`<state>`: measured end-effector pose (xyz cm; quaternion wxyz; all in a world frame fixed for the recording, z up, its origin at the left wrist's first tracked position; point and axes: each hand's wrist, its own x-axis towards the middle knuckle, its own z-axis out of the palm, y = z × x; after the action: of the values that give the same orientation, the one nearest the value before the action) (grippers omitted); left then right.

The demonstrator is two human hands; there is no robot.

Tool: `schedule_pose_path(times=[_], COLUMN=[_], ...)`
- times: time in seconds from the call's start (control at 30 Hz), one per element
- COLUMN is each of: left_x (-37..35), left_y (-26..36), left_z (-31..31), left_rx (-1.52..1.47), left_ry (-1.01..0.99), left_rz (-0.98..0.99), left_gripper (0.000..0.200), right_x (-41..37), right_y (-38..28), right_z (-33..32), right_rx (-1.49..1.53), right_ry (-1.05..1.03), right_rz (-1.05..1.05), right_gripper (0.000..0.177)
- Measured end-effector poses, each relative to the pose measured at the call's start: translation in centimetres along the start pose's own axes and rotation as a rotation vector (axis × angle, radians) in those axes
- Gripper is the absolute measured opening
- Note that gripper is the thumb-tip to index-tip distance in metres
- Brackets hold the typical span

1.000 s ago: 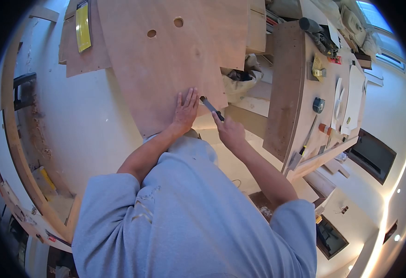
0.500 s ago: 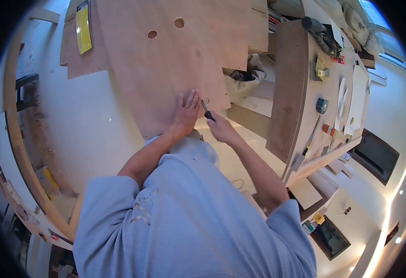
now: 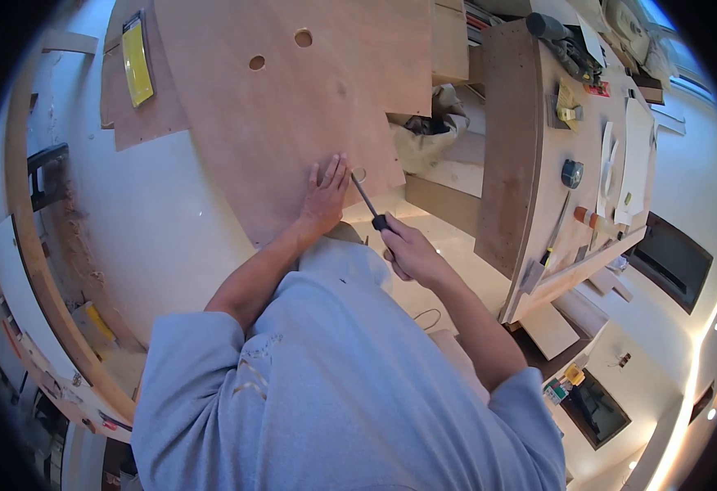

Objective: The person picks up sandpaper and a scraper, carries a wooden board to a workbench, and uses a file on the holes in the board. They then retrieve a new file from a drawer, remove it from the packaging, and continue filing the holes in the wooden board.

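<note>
The person's left hand (image 3: pixel 324 195) lies flat on a large plywood board (image 3: pixel 293 114), its fingers extended and held near one another, gripping nothing, with the fingertips just beside a round hole (image 3: pixel 359 175) close to the board's near edge. The right hand (image 3: pixel 413 252) has its fingers curled firmly around the dark handle of a hand tool (image 3: pixel 365 196), whose long, narrow metal blade slants up and to the left so that its tip meets the left side of that hole; whether the tip goes into the opening is too small to tell. Farther up the board are two more round holes, one to the right (image 3: pixel 304 38) and one lower to the left (image 3: pixel 257 63). Beyond the board's left edge, a yellow packaged item (image 3: pixel 137 61) rests on a smaller plywood panel (image 3: pixel 150 123). A pale cloth bag (image 3: pixel 432 143) sits just beside the board's right side. Farther right stands a wooden bench (image 3: pixel 506 147) that bears a dark power tool (image 3: pixel 567 57), a small tape measure (image 3: pixel 571 173), a slender tool with a yellow handle (image 3: pixel 556 229) and several white strips (image 3: pixel 635 155).
</note>
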<state>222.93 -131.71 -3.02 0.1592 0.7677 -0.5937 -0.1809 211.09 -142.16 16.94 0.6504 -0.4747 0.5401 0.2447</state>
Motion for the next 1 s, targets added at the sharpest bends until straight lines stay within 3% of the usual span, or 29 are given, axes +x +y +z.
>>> schedule_pose_path(times=[0.07, 0.17, 0.2, 0.33, 0.43, 0.53, 0.63, 0.7, 0.8, 0.87, 0.93, 1.0], left_x=[-0.1, -0.1, 0.0, 0.0, -0.3, 0.3, 0.5, 0.0, -1.7, -5.2, -7.8, -9.7], left_y=[0.0, 0.3, 0.4, 0.4, 0.5, 0.6, 0.9, 0.8, 1.2, 1.0, 2.8, 2.2], left_z=[0.4, 0.8, 0.8, -0.4, 0.3, 0.4, 0.5, 0.9, -0.5, 2.2, -0.8, 2.7], left_rx=[0.023, 0.044, 0.054, 0.046, 0.04, 0.069, 0.108, 0.064, 0.143, -0.232, -0.567, -1.552], left_ry=[0.018, 0.032, 0.04, -0.034, -0.018, -0.009, -0.029, 0.014, 0.135, 0.084, -0.38, -0.301], left_rz=[-0.009, -0.007, -0.014, -0.014, -0.028, -0.043, -0.052, -0.044, 0.136, 0.261, -0.154, -0.835], left_gripper=[0.067, 0.068, 0.068, 0.07, 0.072, 0.071, 0.07, 0.069, 0.064, 0.054, 0.038, 0.045], right_x=[0.1, 6.6, 6.3, 6.0, 0.4, 2.6, 7.9, 9.7, 7.7, 4.9, 4.4, 4.8], right_y=[1.2, 5.2, 1.6, -0.8, -3.3, 0.1, 1.5, 0.0, -2.5, -4.8, -5.3, -4.7], right_z=[-0.2, 0.2, 0.4, -1.2, -3.0, -3.0, -1.6, -1.7, -2.8, -3.3, -3.9, -4.4], right_rx=[-0.241, -0.954, -1.015, -1.085, -0.824, -1.263, -1.662, -1.662, -1.615, -1.554, -1.5, -1.455], right_ry=[0.015, 0.254, 0.171, 0.075, -0.041, 0.154, 0.375, 0.401, 0.284, 0.195, 0.13, 0.093], right_rz=[-0.054, -0.4, -0.189, -0.298, -0.129, -0.336, -0.405, -0.441, -0.422, -0.345, -0.288, -0.249], right_gripper=[0.053, 0.057, 0.058, 0.047, 0.043, 0.044, 0.046, 0.043, 0.037, 0.033, 0.032, 0.034])
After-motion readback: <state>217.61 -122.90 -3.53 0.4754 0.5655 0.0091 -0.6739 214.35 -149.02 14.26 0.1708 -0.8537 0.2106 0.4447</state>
